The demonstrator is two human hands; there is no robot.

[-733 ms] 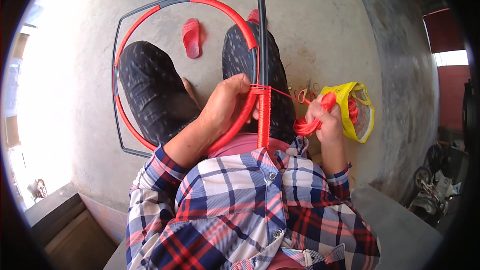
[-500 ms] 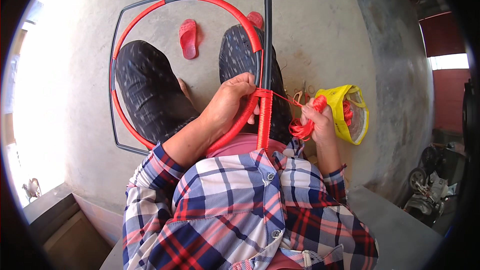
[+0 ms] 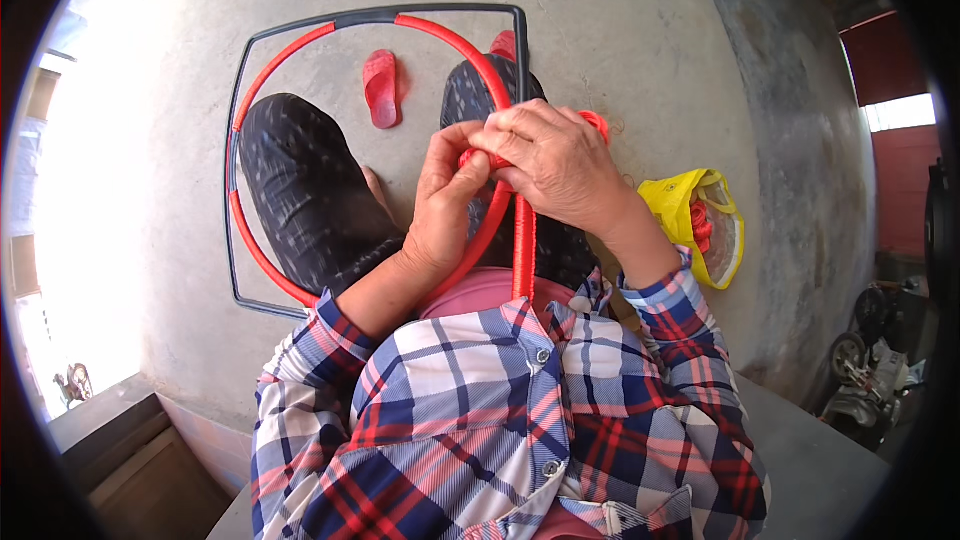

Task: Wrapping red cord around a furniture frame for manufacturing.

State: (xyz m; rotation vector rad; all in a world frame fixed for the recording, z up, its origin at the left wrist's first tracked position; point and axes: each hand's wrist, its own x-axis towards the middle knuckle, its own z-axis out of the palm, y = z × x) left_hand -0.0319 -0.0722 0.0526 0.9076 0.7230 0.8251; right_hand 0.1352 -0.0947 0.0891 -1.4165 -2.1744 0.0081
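Note:
A black frame with rounded corners stands over my legs, a round hoop inside it. Red cord wraps much of the hoop in long stretches, and bare black shows between some of them. The lower right bar is wrapped too. My left hand and my right hand meet at the right side, where hoop and bar come together. Both are closed on a bundle of red cord, which passes between them. My right hand hides most of the bundle and the joint behind it.
A yellow bag holding more red cord stands on the floor to the right. One red slipper lies between my knees, another beyond my right knee. A wheeled machine is at the far right.
My right hand has come left and up with the cord bundle, from beside the bag to the frame. My left hand now grips the bundle too. The frame's far edge has shifted slightly nearer.

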